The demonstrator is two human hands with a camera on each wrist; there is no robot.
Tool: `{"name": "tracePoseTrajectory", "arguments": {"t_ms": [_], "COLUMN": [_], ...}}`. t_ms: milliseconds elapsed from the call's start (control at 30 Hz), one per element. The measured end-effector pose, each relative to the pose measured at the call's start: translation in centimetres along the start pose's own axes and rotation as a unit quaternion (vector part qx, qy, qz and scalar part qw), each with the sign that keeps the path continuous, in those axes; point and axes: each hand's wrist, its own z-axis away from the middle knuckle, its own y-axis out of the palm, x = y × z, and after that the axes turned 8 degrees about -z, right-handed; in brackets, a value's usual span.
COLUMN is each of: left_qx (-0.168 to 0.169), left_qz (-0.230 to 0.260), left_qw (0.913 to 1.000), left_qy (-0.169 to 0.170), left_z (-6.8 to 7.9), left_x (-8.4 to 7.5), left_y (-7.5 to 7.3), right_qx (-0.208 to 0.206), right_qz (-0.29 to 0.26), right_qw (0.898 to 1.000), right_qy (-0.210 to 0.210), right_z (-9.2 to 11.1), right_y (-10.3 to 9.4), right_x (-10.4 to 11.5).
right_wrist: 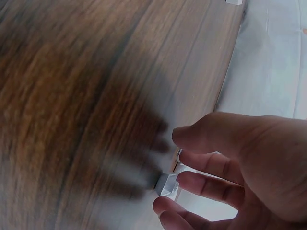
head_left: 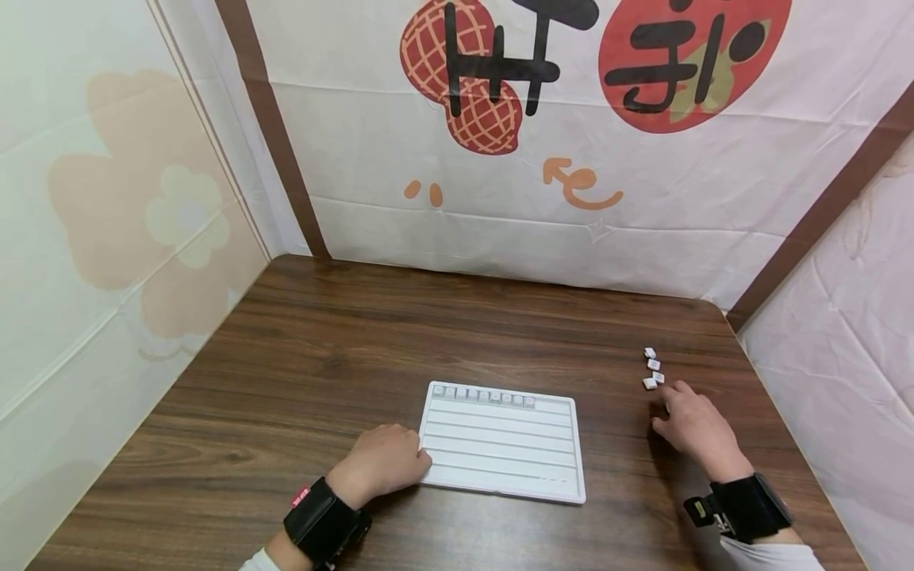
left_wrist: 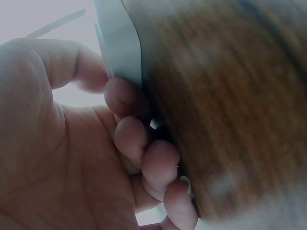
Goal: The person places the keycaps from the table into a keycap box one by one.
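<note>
A white ridged board (head_left: 501, 444) lies on the brown table, with a row of small white keycaps (head_left: 484, 395) along its top ridge. My left hand (head_left: 385, 460) grips the board's left edge; in the left wrist view its thumb and curled fingers (left_wrist: 158, 163) meet at the white edge (left_wrist: 122, 43). Over on the right, several loose white keycaps (head_left: 653, 365) lie in a short line. My right hand (head_left: 694, 424) is just in front of them, thumb and forefinger apart. By its fingertips the right wrist view shows a keycap (right_wrist: 167, 184), partly hidden by the fingers.
The wood-grain table (head_left: 321, 349) reaches back to a printed cloth wall (head_left: 500, 238). More cloth walls stand at the left (head_left: 128, 238) and right (head_left: 842, 317) edges. Black bands (head_left: 324, 523) sit on both wrists.
</note>
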Motion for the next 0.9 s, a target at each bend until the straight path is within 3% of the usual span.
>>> {"name": "tracePoseTrajectory", "arguments": {"t_ms": [300, 800, 900], "left_qx": [-0.002, -0.003, -0.003], "left_qz": [0.001, 0.003, 0.006], "left_qw": [1.0, 1.0, 1.0], "left_qy": [-0.003, 0.0, 0.0], "left_z": [0.1, 0.0, 0.06], "left_x": [0.03, 0.09, 0.09], "left_y": [0.03, 0.07, 0.11], "right_qx": [-0.022, -0.01, -0.025], "right_qz": [-0.002, -0.028, -0.038], "right_qw": [1.0, 0.999, 0.999], "right_qy": [-0.014, 0.023, 0.014], "right_z": [-0.39, -0.85, -0.84], "right_y": [0.4, -0.13, -0.01], "right_x": [-0.4, -0.02, 0.37]}}
